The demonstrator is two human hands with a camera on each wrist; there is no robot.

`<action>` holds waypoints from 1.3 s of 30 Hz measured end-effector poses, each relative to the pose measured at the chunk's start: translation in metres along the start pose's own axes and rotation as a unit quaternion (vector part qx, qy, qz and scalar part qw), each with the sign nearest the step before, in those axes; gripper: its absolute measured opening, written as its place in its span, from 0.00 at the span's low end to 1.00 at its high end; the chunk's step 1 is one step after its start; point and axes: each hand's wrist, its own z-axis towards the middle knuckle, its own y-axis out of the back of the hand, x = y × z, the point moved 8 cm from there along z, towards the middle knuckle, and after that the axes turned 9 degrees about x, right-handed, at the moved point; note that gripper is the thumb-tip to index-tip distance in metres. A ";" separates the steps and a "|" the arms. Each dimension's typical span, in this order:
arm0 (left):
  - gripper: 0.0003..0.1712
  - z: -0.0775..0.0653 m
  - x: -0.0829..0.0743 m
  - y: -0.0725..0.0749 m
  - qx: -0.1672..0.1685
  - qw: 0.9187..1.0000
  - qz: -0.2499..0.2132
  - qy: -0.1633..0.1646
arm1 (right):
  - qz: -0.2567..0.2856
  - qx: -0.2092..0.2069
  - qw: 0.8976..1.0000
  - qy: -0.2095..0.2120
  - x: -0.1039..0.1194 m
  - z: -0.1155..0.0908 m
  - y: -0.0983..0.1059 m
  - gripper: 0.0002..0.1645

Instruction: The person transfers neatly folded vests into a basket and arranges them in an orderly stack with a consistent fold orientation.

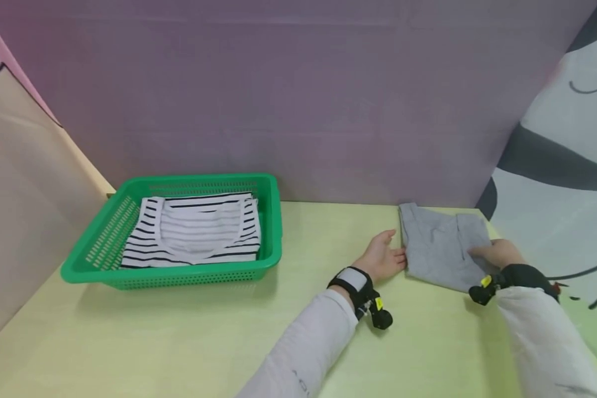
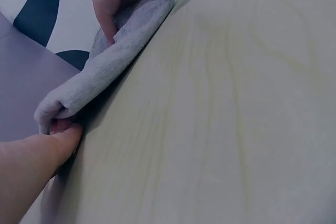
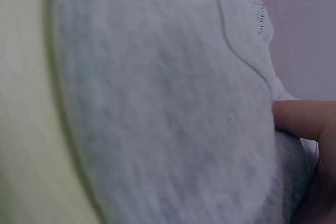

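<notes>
A folded grey shirt [image 1: 438,246] lies at the right end of the table. My right hand [image 1: 499,254] grips its right edge, thumb on top; in the right wrist view the thumb [image 3: 304,118] presses the cloth and the other fingers are mostly hidden below. At the shirt's left edge is my left hand [image 1: 382,258], palm turned up and thumb apart from the fingers. In the left wrist view, the left hand's fingertips [image 2: 62,125] slip beneath the folded edge of the grey shirt [image 2: 105,74]. Printed lettering shows near its neckline in the right wrist view.
A green plastic basket [image 1: 273,237] stands on the left of the light wooden table [image 1: 179,342], with a folded black-and-white striped shirt [image 1: 194,260] inside. A purple-grey backdrop [image 1: 298,99] rises behind the table. A patterned cloth [image 1: 567,221] hangs at the right.
</notes>
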 end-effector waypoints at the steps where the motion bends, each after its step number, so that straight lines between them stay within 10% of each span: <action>1: 0.42 0.000 0.000 0.000 0.000 1.000 -0.001 0.000 | -0.003 0.003 1.000 0.003 -0.001 0.000 -0.001 0.51; 22: 0.37 -0.004 0.006 -0.002 0.022 0.999 0.040 0.012 | -0.026 0.067 0.997 0.024 0.009 0.001 -0.012 0.65; 31: 0.11 -0.005 0.005 -0.005 0.032 0.995 0.098 0.008 | -0.059 0.072 0.996 0.010 0.014 -0.001 -0.012 0.65; 39: 0.10 -0.010 0.004 -0.012 0.044 0.992 0.115 0.008 | -0.075 0.111 0.991 0.023 0.024 -0.008 -0.019 0.61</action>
